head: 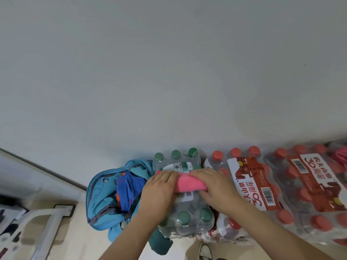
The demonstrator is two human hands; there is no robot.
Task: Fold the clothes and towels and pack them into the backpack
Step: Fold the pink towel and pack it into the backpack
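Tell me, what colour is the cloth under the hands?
The cloth is pink, clearest in the head view.
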